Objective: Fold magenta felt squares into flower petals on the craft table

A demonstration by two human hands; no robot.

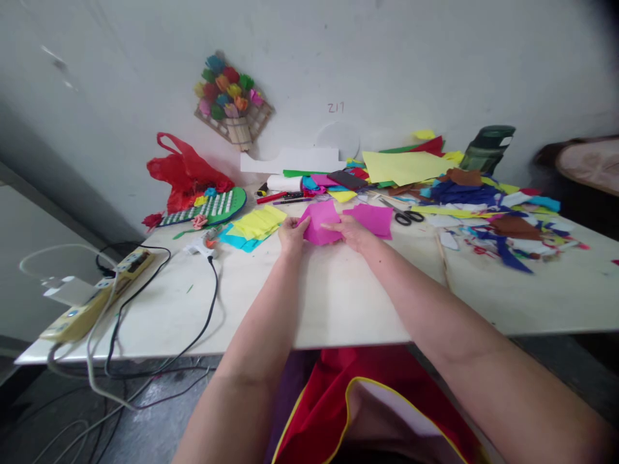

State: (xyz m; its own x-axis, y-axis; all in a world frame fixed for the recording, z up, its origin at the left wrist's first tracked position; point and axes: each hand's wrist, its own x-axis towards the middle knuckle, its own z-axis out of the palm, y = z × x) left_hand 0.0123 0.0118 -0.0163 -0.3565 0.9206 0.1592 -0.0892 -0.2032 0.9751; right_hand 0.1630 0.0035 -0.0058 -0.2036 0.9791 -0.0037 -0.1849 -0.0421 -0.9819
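Observation:
Between my two hands is a piece of magenta paper (320,222), raised just over the white table. My left hand (293,233) pinches its left edge, and my right hand (352,231) has hold of its right side. More magenta paper (376,220) lies just beyond my right hand. To the left of my left hand, yellow paper pieces (258,222) rest over blue paper (236,241). Black-handled scissors (409,217) lie to the right of the magenta paper.
A glue gun (202,246) and a power strip (97,296) with trailing cables are at left. Behind them sit a red plastic bag (186,171) and a green board (227,206). Paper scraps (507,225) and a dark bottle (487,149) occupy the right. Markers (285,198) lie behind my hands.

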